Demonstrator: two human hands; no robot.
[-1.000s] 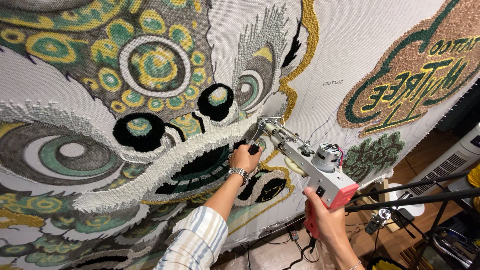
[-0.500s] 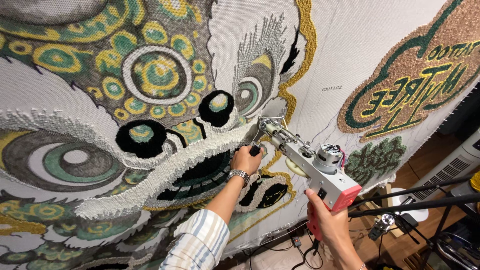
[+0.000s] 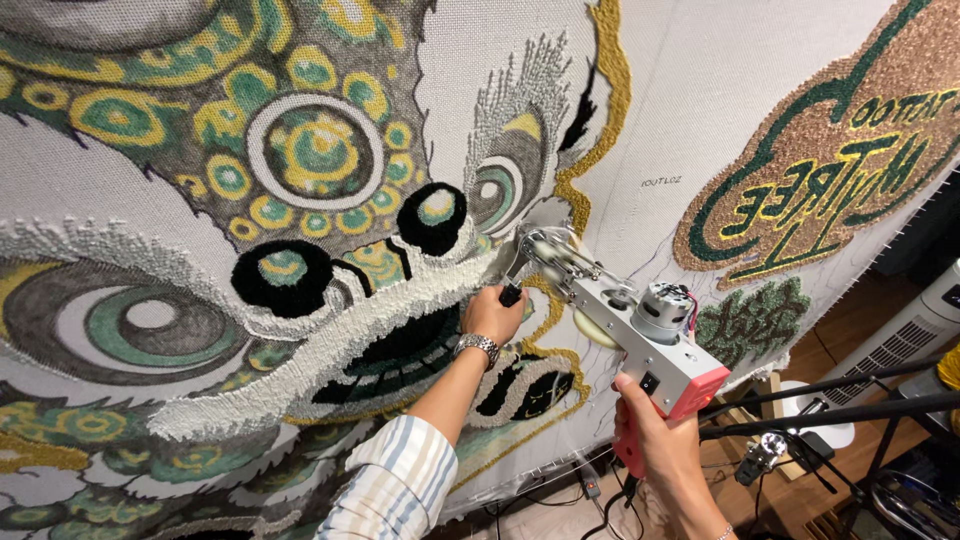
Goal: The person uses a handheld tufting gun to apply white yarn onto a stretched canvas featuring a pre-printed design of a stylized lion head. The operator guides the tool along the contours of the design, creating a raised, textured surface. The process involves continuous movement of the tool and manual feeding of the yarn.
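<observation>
A grey and red tufting gun (image 3: 640, 335) points its tip at a large white cloth (image 3: 690, 110) stretched upright, partly tufted with a green, yellow, black and white creature face (image 3: 300, 200). My right hand (image 3: 655, 440) grips the gun's red rear handle from below. My left hand (image 3: 492, 312), with a metal watch on the wrist and a striped sleeve, is closed around the gun's black front handle, close against the cloth. The gun's tip sits by a yellow tufted outline right of the face.
A brown and green tufted emblem (image 3: 830, 160) fills the cloth's upper right, a small green patch (image 3: 752, 320) below it. Black stand rods (image 3: 830, 400) cross at the lower right. A white appliance (image 3: 910, 335) stands at the right edge. Cables lie on the floor (image 3: 590, 495).
The view has shifted slightly; the gun and both hands stay at about the same spot on the cloth, with the same grip.
</observation>
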